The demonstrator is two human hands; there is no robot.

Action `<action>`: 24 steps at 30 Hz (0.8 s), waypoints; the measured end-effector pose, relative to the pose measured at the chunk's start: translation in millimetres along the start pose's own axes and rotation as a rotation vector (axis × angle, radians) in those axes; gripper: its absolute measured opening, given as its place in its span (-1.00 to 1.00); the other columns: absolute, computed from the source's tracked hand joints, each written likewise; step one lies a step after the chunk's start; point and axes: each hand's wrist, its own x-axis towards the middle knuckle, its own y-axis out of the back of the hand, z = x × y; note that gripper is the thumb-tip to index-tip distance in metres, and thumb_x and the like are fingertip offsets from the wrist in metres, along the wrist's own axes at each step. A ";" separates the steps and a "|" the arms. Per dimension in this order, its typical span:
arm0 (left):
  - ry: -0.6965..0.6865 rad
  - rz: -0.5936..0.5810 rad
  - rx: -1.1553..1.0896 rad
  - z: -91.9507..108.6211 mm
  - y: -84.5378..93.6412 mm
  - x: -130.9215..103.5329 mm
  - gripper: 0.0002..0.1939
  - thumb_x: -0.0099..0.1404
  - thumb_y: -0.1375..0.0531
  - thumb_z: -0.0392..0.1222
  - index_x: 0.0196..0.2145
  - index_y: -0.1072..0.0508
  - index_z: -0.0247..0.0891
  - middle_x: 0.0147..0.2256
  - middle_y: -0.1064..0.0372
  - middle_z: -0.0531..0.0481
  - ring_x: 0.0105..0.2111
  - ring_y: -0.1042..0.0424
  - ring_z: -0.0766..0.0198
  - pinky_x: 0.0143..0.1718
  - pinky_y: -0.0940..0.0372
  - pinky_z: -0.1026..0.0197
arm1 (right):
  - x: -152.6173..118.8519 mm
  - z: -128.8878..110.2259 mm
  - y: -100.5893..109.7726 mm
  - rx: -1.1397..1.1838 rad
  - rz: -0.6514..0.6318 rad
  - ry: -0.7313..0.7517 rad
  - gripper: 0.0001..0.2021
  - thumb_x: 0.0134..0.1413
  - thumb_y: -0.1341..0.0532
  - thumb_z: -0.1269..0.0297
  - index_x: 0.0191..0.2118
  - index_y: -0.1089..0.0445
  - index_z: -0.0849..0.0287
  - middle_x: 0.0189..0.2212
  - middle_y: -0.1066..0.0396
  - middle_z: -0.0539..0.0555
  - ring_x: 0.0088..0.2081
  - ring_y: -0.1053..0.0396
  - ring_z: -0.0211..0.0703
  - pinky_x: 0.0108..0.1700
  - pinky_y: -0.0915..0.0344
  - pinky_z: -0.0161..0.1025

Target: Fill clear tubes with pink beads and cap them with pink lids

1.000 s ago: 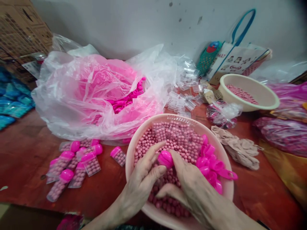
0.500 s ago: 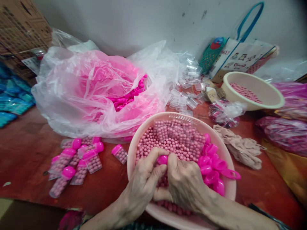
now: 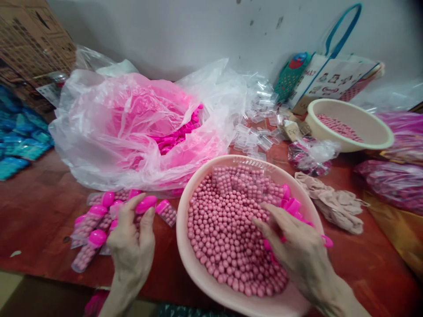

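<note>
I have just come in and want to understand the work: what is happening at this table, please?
A person's left hand holds a bright pink cap beside capped, bead-filled tubes; its fingers hide what is below the cap. The right hand is over the pink bowl, fingers at the loose beads. More filled tubes lie among the beads, and bright pink pieces are at the bowl's right side.

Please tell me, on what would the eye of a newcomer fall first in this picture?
Probably on the wide pale-pink basin in front, filled with round pink beads, with the right hand over its right side. Next comes the big clear plastic bag behind it to the left, glowing with hot-pink pieces. Left of the basin, bead-filled tubes with hot-pink caps lie on the red table.
</note>
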 end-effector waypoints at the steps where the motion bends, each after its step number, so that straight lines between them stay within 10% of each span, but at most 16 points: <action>1: -0.086 -0.044 0.121 -12.2 -4.5 0.1 -0.68 0.33 -0.06 -0.14 -0.02 -0.35 -0.31 -0.12 -0.39 -0.21 -0.12 -0.40 0.00 -0.06 -0.29 -0.04 | -2.7 6.7 3.6 -0.023 0.020 -0.007 -0.80 0.21 -0.13 0.31 -0.11 -0.34 0.31 -0.33 -0.51 0.16 -0.35 -0.49 -0.13 -0.26 -0.39 -0.25; 5: -0.342 -0.204 0.377 -38.7 -27.6 -8.4 -0.68 0.34 0.01 -0.22 -0.05 -0.39 -0.41 0.08 -0.20 -0.42 0.19 -0.02 -0.28 0.11 -0.02 -0.33 | -10.0 20.8 18.6 -0.077 0.030 0.024 -0.81 0.21 -0.11 0.34 -0.13 -0.35 0.32 -0.36 -0.50 0.17 -0.38 -0.47 -0.11 -0.33 -0.37 -0.23; 14: -0.424 -0.162 0.310 -55.1 -25.6 0.3 -0.78 0.30 -0.06 -0.31 -0.15 -0.44 -0.29 0.01 -0.30 -0.30 0.19 -0.08 -0.15 0.11 -0.12 -0.24 | -30.6 21.7 3.6 -0.338 -0.294 0.168 -0.72 0.03 0.00 0.58 -0.30 -0.41 0.19 -0.26 -0.39 0.22 -0.26 -0.30 0.06 -0.33 -0.32 -0.10; 19: -0.547 -0.007 0.162 7.5 -13.7 29.7 -0.77 0.25 -0.14 -0.36 -0.11 -0.42 -0.26 -0.09 -0.40 -0.17 0.03 -0.29 0.00 0.11 -0.16 -0.10 | -34.2 21.7 -6.7 -0.427 -0.370 0.234 -0.76 -0.06 -0.02 0.63 -0.47 -0.34 0.19 -0.47 -0.32 0.15 -0.38 -0.23 0.01 -0.38 -0.26 -0.10; 24: -0.734 -0.434 0.281 73.8 -48.0 55.3 -0.83 0.28 -0.11 -0.31 -0.22 -0.43 -0.44 -0.15 -0.37 -0.27 -0.02 -0.25 -0.05 0.07 -0.19 -0.09 | -33.4 18.9 -7.2 -0.463 -0.290 0.240 -0.73 -0.05 -0.01 0.62 -0.38 -0.37 0.18 -0.38 -0.37 0.16 -0.27 -0.26 0.04 -0.27 -0.25 -0.07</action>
